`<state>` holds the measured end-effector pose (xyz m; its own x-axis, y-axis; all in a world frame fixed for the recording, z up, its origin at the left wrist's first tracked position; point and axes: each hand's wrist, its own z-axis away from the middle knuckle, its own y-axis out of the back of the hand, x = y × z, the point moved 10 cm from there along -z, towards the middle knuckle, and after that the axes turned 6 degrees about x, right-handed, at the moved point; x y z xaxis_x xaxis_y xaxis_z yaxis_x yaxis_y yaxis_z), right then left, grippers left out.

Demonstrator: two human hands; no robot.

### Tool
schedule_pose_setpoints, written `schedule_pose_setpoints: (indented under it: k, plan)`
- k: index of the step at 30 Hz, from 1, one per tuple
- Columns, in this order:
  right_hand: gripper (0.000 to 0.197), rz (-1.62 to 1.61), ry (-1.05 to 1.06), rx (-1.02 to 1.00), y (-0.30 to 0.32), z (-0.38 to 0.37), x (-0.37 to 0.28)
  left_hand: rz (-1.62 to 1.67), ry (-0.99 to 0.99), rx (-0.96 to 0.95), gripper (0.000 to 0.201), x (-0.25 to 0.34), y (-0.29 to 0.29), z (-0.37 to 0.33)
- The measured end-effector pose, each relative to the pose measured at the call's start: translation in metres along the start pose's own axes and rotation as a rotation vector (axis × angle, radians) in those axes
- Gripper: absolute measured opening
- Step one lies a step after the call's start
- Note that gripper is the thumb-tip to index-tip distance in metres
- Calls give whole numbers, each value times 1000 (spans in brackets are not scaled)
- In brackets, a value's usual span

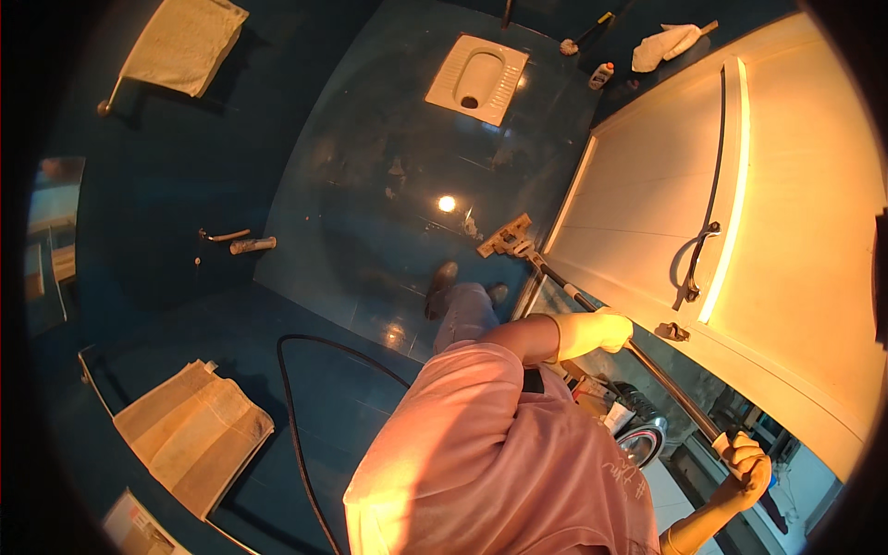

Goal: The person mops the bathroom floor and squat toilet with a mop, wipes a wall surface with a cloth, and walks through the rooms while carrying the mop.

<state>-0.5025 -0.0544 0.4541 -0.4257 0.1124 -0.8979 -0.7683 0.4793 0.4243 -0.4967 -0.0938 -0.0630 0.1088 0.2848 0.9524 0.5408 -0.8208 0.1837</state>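
Towels come first, far left of both sets of fingers: one on a wall rail (185,42), a folded one (194,433) lower down; nearer lies a black hose (294,416) curving over the wet blue tiled floor (370,185); a snag there could trip the feet (442,282), and the glossy tiles look slippery. The left hand (592,331), in a yellow glove, is closed around the mid-shaft of the long-handled floor squeegee (507,239); its head rests on the floor ahead of those fingers, close beside the cream door (786,185), which a wide sweep might knock. The right hand (745,462) wraps the handle's top end. Beyond, a squat toilet pan (477,79), a bottle (601,75) and a cloth (664,44) crowd the far wall.
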Motion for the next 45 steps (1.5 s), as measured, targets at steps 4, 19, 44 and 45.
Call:
schedule_pose_setpoints:
  k: [4, 19, 44, 45]
  plan:
    - [41, -60, 49, -129, -2, 3, -1, -340, 292, -104, 7, 97, 107, 11]
    - [38, -589, -228, -661, -424, 42, 54, -765, 1036, -72, 19, -13, 488, 392]
    - [31, -366, -4, -526, -318, -4, 45, -653, 998, 77, 18, 1, 370, 315]
    - [32, -319, -16, -460, -279, -14, 51, -639, 942, 56, 16, 21, 346, 283]
